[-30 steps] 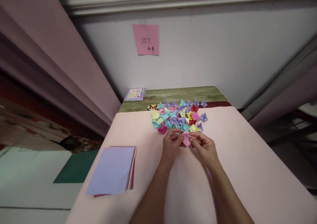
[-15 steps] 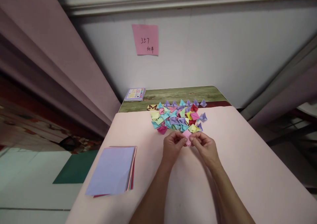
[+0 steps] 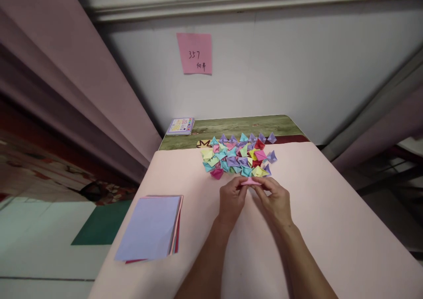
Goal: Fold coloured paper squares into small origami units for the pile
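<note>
Tipped over since half a second ago, your pink folded paper (image 3: 251, 182) has swung from a diamond facing you to a thin edge, and your thumbs have dropped lower. Your left hand (image 3: 231, 200) pinches its 9 o'clock end, thumb and fingertips drawn together on it, the other fingers curled in. Your right hand (image 3: 276, 202) grips the 3 o'clock end between thumb and fingertips, with a small gap showing behind the pinch. Just beyond the paper, toward 11 o'clock, lie your many-coloured folded pieces (image 3: 233, 161), crowded together. At 8 o'clock on the pale pink cover (image 3: 330, 228) sits your paper stack (image 3: 148, 228), lilac sheet uppermost. Farther off at 10 o'clock you have a booklet (image 3: 180, 126), and at 11 a pink note (image 3: 195, 53) on the wall.
</note>
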`<move>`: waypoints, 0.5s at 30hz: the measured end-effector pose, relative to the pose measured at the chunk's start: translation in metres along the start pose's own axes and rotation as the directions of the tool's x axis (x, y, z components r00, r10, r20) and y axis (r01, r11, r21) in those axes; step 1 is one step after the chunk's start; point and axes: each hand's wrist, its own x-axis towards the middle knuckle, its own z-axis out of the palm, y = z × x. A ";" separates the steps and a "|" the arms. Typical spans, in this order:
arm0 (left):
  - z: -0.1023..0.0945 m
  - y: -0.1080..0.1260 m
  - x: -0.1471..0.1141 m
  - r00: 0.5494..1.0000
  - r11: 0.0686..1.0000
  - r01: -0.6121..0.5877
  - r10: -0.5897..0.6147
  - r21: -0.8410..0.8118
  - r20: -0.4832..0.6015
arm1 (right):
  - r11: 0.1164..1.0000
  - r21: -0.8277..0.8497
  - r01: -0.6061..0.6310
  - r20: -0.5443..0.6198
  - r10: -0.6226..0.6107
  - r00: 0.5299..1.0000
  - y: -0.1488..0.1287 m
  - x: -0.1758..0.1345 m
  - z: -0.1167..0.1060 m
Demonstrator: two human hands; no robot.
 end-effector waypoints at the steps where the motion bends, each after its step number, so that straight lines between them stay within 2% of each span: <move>1: 0.000 0.002 0.000 1.000 1.000 -0.019 0.019 0.021 -0.009 | 1.000 -0.024 0.017 -0.008 -0.017 1.000 -0.001 0.000 0.000; 3: -0.001 0.004 0.002 0.999 0.998 -0.048 0.049 0.028 -0.021 | 0.999 -0.033 0.035 -0.022 -0.036 0.999 -0.002 0.001 -0.001; 5: -0.002 0.004 0.004 0.999 0.999 -0.041 0.041 -0.034 0.000 | 1.000 0.008 0.016 -0.019 -0.016 1.000 -0.003 0.001 -0.001; 9: -0.002 0.001 0.005 0.985 0.958 0.139 -0.107 -0.250 0.138 | 0.973 0.161 -0.163 0.059 0.155 0.986 -0.002 0.001 0.000; 11: -0.001 -0.001 0.004 0.970 0.932 0.213 -0.165 -0.294 0.180 | 0.947 0.205 -0.249 0.101 0.232 0.967 -0.003 0.000 -0.001; 15: 0.001 -0.005 0.003 0.972 0.930 0.216 -0.177 -0.296 0.152 | 0.904 0.273 -0.329 0.155 0.296 0.942 -0.007 -0.001 0.001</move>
